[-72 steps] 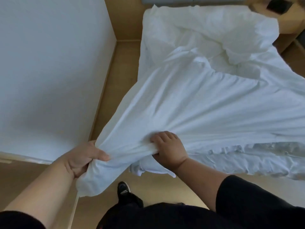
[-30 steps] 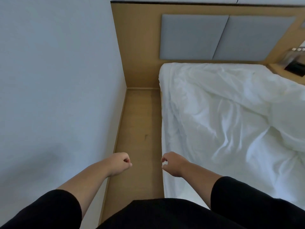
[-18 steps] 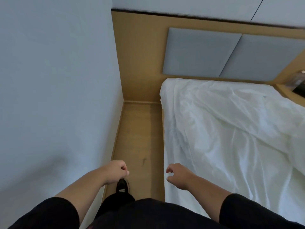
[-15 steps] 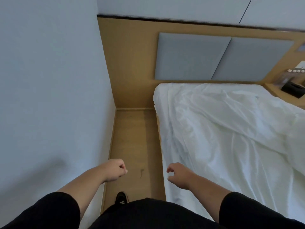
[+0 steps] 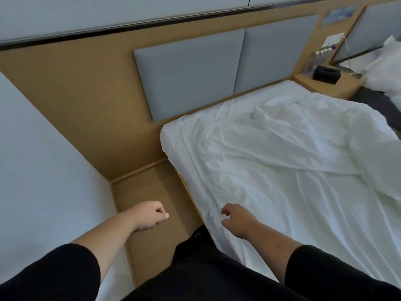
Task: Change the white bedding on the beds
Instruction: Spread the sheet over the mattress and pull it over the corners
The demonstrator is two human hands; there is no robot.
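1. The left hand [image 5: 149, 216] is hanging out over the wooden floor [image 5: 152, 192], fingers curled loosely in toward the palm and gripping nothing.
2. The right hand [image 5: 236, 220] is hovering at the near edge of the bed, fingers relaxed and slightly bent, holding nothing; whether it is brushing the cloth I cannot tell.
3. The white sheet [image 5: 271, 170] is lying rumpled across the mattress, spreading ahead of and to the right of the right hand, creases running away from that hand toward the head of the bed.
4. A thicker white fold of bedding [image 5: 377, 153] is bunching up far to the right of the right hand.
5. Straight ahead of both hands, the grey padded headboard [image 5: 195, 72] is sitting in its tan wooden panel.
6. Far ahead and right of the right hand, a black box [image 5: 326, 73] is resting on a wooden bedside shelf [image 5: 329, 88].
7. Beyond that shelf, a white pillow [image 5: 384, 70] is showing on a second bed.
8. Left of the left hand, a plain white wall [image 5: 43, 170] is running alongside.
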